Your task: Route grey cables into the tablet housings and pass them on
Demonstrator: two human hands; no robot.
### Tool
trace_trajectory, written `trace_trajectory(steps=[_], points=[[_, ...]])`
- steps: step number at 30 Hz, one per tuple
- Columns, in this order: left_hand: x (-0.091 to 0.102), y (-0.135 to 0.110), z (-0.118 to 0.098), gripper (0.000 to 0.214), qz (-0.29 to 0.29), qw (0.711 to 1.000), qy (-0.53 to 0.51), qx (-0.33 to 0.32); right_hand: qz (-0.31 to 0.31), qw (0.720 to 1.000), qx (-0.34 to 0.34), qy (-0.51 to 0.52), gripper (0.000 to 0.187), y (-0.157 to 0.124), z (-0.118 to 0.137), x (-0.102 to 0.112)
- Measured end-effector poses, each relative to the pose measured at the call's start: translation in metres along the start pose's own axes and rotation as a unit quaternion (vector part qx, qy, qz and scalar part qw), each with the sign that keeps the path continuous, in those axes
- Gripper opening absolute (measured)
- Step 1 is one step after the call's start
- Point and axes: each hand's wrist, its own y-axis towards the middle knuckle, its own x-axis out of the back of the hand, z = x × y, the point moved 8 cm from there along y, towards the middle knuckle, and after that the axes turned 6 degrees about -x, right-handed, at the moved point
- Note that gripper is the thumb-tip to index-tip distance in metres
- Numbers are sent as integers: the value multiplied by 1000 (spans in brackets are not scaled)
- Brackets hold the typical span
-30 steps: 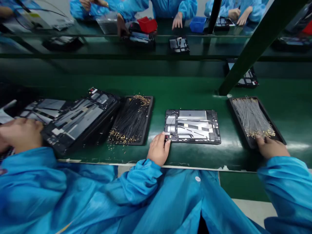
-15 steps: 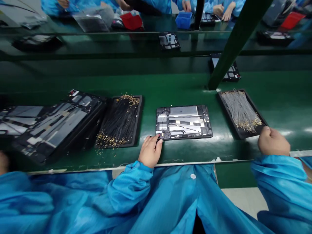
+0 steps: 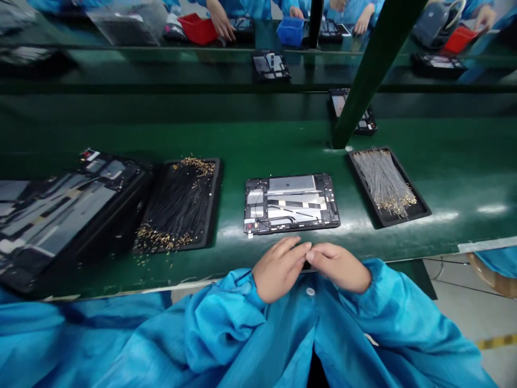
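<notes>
Touching L hand (image 3: 279, 268) to R hand (image 3: 340, 266), nearside of opened tablet (image 3: 291, 203); can't tell if pinching anything. Prob. mid-prep; needs fine grip next.

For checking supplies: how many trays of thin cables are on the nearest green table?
2: the black-cable tray, left of the flat open device, and the grey-cable tray, right of it. Others may hide behind the tilted device at left.

There sits the tablet (image 3: 291, 203) on the bench (image 3: 283, 140), left hand (image 3: 280, 268) and right hand (image 3: 340, 266) just before it; first cable tray (image 3: 215, 210) left, second cable tray (image 3: 422, 212) right, tablet pile (image 3: 76, 207) farther left, post (image 3: 369, 70) behind.
</notes>
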Motion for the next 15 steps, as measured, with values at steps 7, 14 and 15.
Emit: trace_trajectory(steps=[7,14,15], points=[[-4,17,7,22,-34,999,-21,6,-30,954,-184,233,25,9,-49,-2],[-39,38,41,21,-32,993,97,61,-313,867,-94,376,30,36,-47,52],[-43,38,45,21,-27,992,105,67,-317,868,-78,375,32,40,-45,55]])
